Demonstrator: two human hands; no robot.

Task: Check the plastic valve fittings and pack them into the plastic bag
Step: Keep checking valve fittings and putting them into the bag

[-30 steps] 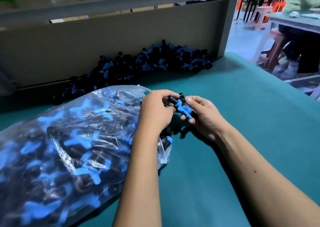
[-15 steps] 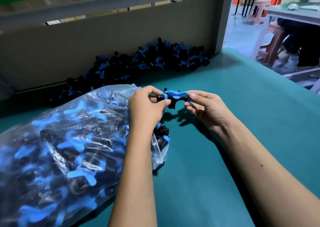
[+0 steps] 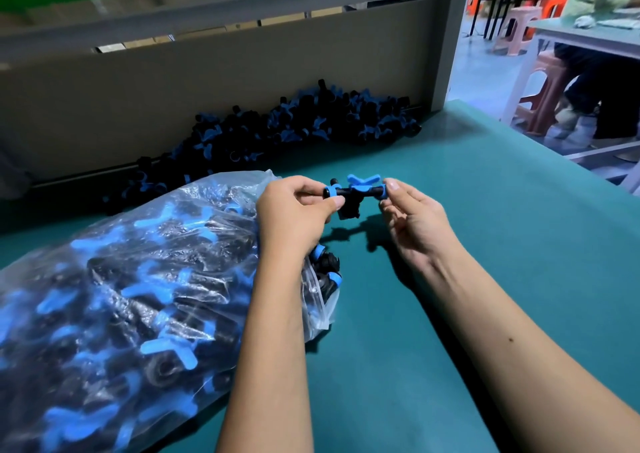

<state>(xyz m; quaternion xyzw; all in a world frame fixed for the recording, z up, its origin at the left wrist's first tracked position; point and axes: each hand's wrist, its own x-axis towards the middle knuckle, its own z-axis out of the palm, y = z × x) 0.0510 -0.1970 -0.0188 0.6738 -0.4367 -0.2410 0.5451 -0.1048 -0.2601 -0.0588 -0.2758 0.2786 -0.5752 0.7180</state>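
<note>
A black valve fitting (image 3: 353, 192) with a blue butterfly handle and blue end rings is held level above the green table (image 3: 485, 244). My left hand (image 3: 294, 213) pinches its left end and my right hand (image 3: 412, 217) pinches its right end with fingertips. A clear plastic bag (image 3: 138, 296), stuffed with black and blue fittings, lies on the table to the left, under my left forearm; its mouth (image 3: 325, 279) faces right, with fittings showing in it. A loose pile of fittings (image 3: 294, 127) lies along the back wall.
A beige board and a grey frame (image 3: 450, 37) close off the table's far side. Beyond the table's right edge stand pink stools (image 3: 540, 89) and another table where a seated person (image 3: 606, 54) works.
The fitting went from bunched between my hands to stretched out level, with its blue handle on top. Both hands lifted slightly and moved apart to its two ends.
</note>
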